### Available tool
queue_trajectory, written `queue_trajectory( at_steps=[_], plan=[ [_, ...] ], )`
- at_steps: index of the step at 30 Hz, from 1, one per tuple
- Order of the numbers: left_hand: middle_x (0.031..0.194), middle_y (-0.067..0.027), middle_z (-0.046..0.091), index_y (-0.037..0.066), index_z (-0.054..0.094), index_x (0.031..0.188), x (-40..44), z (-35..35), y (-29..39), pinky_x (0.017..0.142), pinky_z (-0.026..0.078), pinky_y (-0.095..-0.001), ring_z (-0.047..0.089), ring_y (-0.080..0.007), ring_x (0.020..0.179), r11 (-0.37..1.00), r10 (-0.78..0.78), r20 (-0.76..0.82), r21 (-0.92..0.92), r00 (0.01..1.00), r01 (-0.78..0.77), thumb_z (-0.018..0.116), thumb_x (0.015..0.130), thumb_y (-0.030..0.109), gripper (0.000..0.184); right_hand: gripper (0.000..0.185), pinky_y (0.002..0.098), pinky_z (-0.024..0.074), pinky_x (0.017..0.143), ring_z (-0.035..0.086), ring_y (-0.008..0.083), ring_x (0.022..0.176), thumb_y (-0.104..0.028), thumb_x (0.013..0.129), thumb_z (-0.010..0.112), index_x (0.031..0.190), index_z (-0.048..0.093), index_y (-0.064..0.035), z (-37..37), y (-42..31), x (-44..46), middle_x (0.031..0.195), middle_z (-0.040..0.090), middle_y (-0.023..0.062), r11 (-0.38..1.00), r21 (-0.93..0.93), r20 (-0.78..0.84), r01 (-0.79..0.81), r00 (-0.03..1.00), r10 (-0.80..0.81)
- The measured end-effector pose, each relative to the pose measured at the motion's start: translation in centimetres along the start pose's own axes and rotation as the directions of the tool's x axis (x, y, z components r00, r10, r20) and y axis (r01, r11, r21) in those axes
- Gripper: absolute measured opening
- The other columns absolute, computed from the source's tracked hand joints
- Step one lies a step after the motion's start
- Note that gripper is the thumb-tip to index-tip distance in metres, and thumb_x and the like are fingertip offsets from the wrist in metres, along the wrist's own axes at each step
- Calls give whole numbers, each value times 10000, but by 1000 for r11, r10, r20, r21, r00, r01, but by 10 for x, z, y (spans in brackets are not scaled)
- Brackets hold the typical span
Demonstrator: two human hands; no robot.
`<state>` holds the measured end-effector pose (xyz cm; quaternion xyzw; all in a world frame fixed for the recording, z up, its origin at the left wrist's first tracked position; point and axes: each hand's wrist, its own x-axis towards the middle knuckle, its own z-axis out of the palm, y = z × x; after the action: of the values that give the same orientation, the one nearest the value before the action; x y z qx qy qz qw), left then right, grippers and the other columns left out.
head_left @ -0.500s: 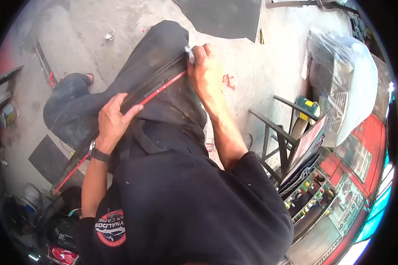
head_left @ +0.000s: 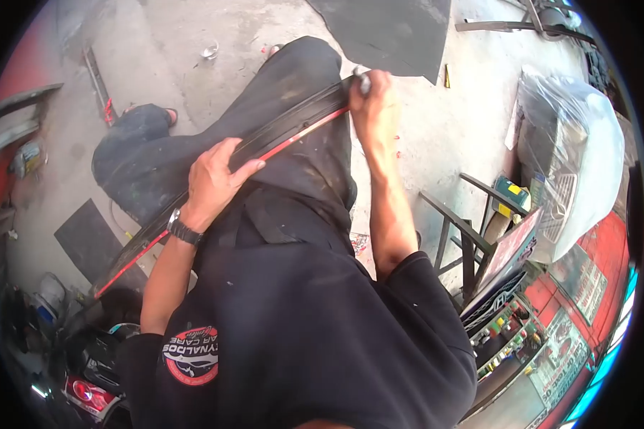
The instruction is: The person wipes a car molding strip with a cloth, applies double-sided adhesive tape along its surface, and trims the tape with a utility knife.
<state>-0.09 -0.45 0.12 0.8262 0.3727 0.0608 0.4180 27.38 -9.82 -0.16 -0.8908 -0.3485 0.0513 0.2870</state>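
Note:
A long black strip with a red edge, like a piece of car trim (head_left: pixel 293 127), lies slantwise across my lap. My left hand (head_left: pixel 216 179), with a watch on its wrist, is wrapped round the strip near its middle, thumb along the red edge. At the strip's upper right end is my right hand (head_left: pixel 374 107), its fingers closed on a crumpled grey-white wad (head_left: pixel 363 81), perhaps cloth or paper. The wad is against or very close to the strip's end. The fingers partly hide it.
A plastic-wrapped pale car part with a grille (head_left: pixel 569 157) stands at right, beside a dark metal frame (head_left: pixel 451 225) and a green can (head_left: pixel 511 193). Dark mats (head_left: pixel 386 32) lie on the concrete floor. Lower right is a tray of small bottles (head_left: pixel 504 336).
The view has shifted, so most things appear farther right. Both hands keep their places on the strip, the right one still at its end with the wad.

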Motion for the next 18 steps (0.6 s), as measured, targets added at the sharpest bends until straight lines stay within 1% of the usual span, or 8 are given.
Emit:
queue_trajectory(
  at_steps=[4, 5, 7, 10, 11, 14, 17, 18],
  plan=[
    [944, -164, 727, -3, 682, 1109, -2, -3, 0, 717, 538, -428, 699, -367, 818, 992, -129, 78, -6, 989, 130, 850, 835, 404, 518, 251, 522, 536, 845, 650, 464, 952, -62, 831, 738, 1042, 618, 2, 6, -24, -37, 1063, 631, 246, 984, 10, 195, 180, 965, -178],
    [935, -164, 725, -4, 681, 1101, 0, 0, -2, 709, 536, -424, 695, -361, 804, 997, -80, 37, -12, 996, 81, 853, 833, 401, 515, 279, 523, 536, 830, 647, 463, 947, -59, 824, 741, 1070, 618, -10, 11, -15, -31, 1065, 625, 239, 983, -5, 189, 181, 966, -177],
    [916, -162, 721, -6, 680, 1085, -1, 4, -7, 693, 531, -415, 687, -348, 776, 1000, 5, -40, -19, 999, -6, 859, 829, 395, 509, 231, 510, 534, 794, 648, 442, 926, -66, 846, 722, 1050, 624, -23, 9, 12, -1, 1039, 630, 223, 987, -61, 33, 147, 989, -146],
    [894, -156, 716, -8, 676, 1057, -2, 2, -3, 680, 525, -415, 675, -339, 749, 997, -5, -14, -80, 1000, 4, 868, 825, 370, 484, 121, 488, 528, 743, 674, 409, 827, -104, 900, 703, 910, 675, 13, -32, 24, 29, 893, 677, 217, 983, -151, -260, 104, 955, -141],
    [886, -149, 713, 0, 664, 1017, -2, 1, 0, 670, 522, -414, 672, -342, 745, 997, -27, -18, -78, 999, 26, 879, 816, 338, 448, 110, 487, 518, 729, 650, 391, 811, -93, 887, 712, 892, 643, -7, -44, 31, 31, 879, 645, 189, 987, -134, -285, 86, 951, -121],
    [907, -150, 718, 13, 652, 991, 1, -9, 13, 667, 523, -403, 677, -345, 757, 997, -43, 4, 59, 999, 43, 863, 841, 268, 364, 157, 424, 535, 726, 693, 354, 768, -138, 913, 715, 970, 699, 8, -65, 46, 21, 842, 704, 202, 991, 87, -252, -99, 960, 118],
    [949, -152, 726, 22, 632, 1010, 5, -20, 29, 683, 537, -402, 692, -350, 788, 998, 43, -192, 63, 980, -32, 817, 883, 181, 275, 189, 393, 546, 718, 713, 318, 747, -158, 918, 708, 1008, 717, 8, -66, 49, 6, 833, 718, 212, 964, 171, -189, -203, 954, 234],
    [1012, -149, 729, 35, 606, 1096, 6, -21, 29, 696, 556, -418, 705, -366, 807, 992, 122, -295, 76, 948, -104, 738, 932, 88, 217, 194, 390, 547, 713, 714, 311, 742, -164, 918, 708, 1005, 720, 8, -65, 51, 2, 828, 717, 213, 957, 169, -176, -235, 948, 264]
  ],
)
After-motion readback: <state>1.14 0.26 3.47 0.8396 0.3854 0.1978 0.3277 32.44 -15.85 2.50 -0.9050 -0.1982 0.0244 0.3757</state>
